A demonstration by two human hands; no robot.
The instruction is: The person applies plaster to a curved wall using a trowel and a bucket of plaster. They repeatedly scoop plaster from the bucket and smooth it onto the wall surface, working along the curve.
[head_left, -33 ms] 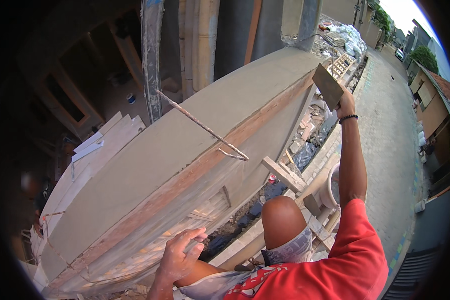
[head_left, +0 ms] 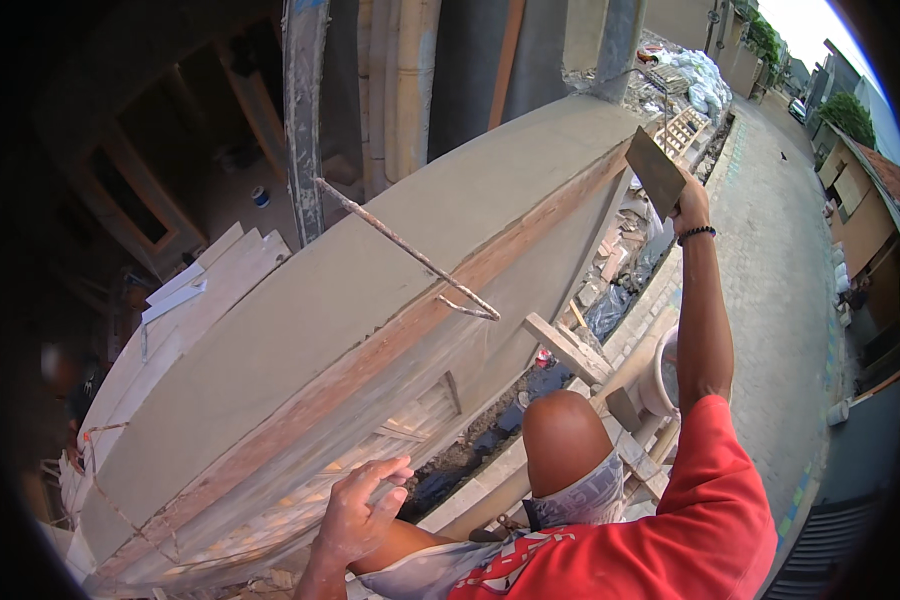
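Note:
My right hand [head_left: 691,207], arm stretched far forward, grips a flat rectangular plastering trowel [head_left: 656,172]. The blade is tilted beside the far end of a smooth grey plastered surface [head_left: 370,235], near its edge; contact cannot be made out. Along that surface's edge runs a long reddish wooden board [head_left: 400,345]. My left hand [head_left: 362,505] is held low at the front, near my thigh, with dusty fingers half bent and the thumb apart. Nothing shows in its grasp. A bent metal bar [head_left: 400,247] sticks out across the plaster and the board.
Below my knee, wooden beams [head_left: 570,350] and bamboo poles form a perch, with a pale bucket [head_left: 658,380] beside them. Rubble [head_left: 610,265] lines a dark ditch. A paved lane [head_left: 770,270] runs along the right. Bamboo posts [head_left: 410,90] stand behind; another person [head_left: 80,395] is far left.

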